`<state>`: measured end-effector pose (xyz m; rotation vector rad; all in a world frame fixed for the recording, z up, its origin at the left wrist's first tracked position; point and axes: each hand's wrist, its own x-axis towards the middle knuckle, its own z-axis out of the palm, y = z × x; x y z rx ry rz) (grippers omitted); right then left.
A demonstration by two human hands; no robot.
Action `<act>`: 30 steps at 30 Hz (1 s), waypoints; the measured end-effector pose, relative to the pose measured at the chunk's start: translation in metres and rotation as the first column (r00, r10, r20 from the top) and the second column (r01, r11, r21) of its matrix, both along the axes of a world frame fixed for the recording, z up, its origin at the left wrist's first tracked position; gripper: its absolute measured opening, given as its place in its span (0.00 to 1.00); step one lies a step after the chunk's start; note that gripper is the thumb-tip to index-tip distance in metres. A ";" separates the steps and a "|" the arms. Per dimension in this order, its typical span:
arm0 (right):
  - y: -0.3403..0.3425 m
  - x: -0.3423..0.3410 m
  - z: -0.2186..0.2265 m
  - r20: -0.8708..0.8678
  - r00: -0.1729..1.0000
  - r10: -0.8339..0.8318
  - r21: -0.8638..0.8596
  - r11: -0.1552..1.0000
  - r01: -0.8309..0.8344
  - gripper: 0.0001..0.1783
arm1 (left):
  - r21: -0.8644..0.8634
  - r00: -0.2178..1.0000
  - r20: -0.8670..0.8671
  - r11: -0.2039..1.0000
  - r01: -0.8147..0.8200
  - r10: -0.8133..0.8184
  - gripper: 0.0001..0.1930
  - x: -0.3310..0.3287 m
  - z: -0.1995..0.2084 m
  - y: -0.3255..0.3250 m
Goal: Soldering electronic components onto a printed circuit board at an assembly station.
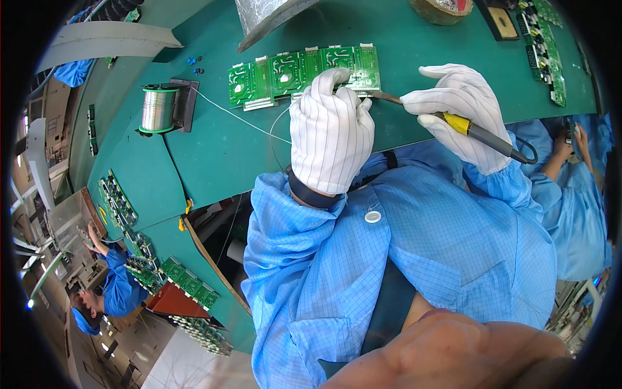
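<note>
My right hand (463,113), in a white striped glove, grips a soldering iron (463,123) with a yellow and grey handle. Its metal tip points left, at the near edge of a green circuit board panel (285,76). Over the panel's near edge is my left hand (332,133), also gloved, with its fingers curled and closed. Thin solder wire (240,118) runs from a spool (157,109) on the left to this hand and passes behind it. The wire's end near the iron's tip is hidden by my fingers.
Beyond the panel hangs a silvery duct (269,19). A round container (442,10) and a sponge holder (499,21) stand at the far right, near more boards (544,58). Further boards (188,283) lie lower left. Co-workers sit at the left (123,285) and right (573,194).
</note>
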<state>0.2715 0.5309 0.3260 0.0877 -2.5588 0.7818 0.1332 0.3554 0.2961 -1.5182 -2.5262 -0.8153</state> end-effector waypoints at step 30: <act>0.004 0.006 0.001 0.019 1.000 -0.018 -0.007 1.000 0.018 0.10 | 0.072 0.935 0.343 0.995 0.066 -0.087 0.32 0.000 0.003 -0.005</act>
